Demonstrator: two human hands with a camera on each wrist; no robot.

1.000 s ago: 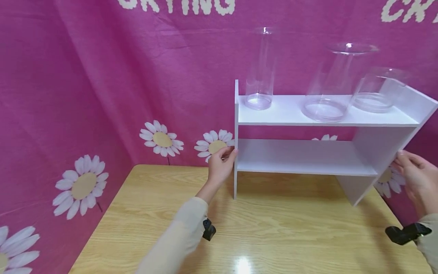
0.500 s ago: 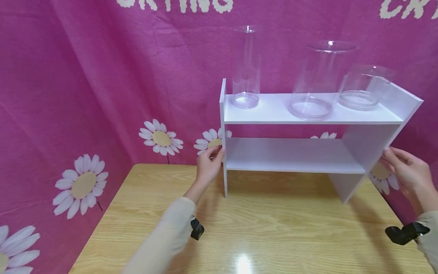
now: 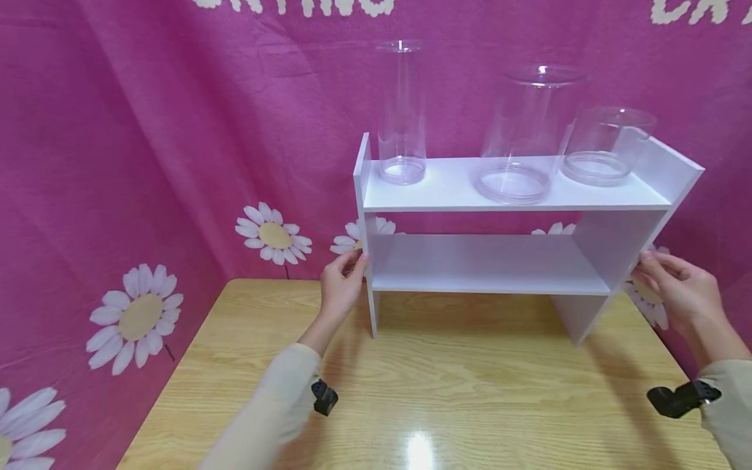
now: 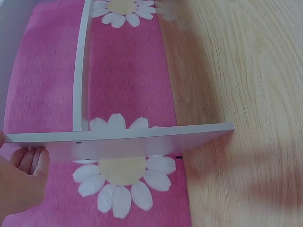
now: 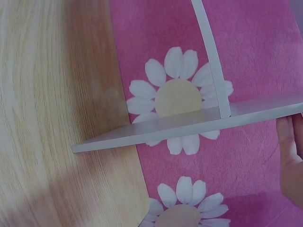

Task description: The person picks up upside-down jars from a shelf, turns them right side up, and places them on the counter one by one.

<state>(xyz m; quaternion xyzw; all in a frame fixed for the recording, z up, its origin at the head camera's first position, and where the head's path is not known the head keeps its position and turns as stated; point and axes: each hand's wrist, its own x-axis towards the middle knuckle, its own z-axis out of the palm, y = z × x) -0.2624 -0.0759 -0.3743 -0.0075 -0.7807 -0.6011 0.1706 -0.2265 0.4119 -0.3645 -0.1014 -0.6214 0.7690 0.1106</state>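
Observation:
A white two-tier shelf rack (image 3: 482, 262) stands over the table in the head view, with its lower board bare. My left hand (image 3: 343, 281) grips its left side panel, thumb at the front edge and curled fingers against the outer face. On the opposite panel, my right hand (image 3: 684, 290) holds the edge at a similar height. Three clear cylinders rest upright on the top board: a tall narrow one (image 3: 402, 166) at left, a wide one (image 3: 512, 179) near the middle and a short one (image 3: 596, 166) at right. Whether they are glass or plastic I cannot tell.
Beneath is a wood-grain table (image 3: 470, 398), and a shiny light reflection lies near its front. A pink cloth (image 3: 282, 130) with white daisies and letters hangs behind and to the left. Each sleeved wrist wears a small black camera (image 3: 683, 398).
Both hands have moved left together, carrying or sliding the shelf rack and its three cylinders the same way. The holds on the side panels look unchanged.

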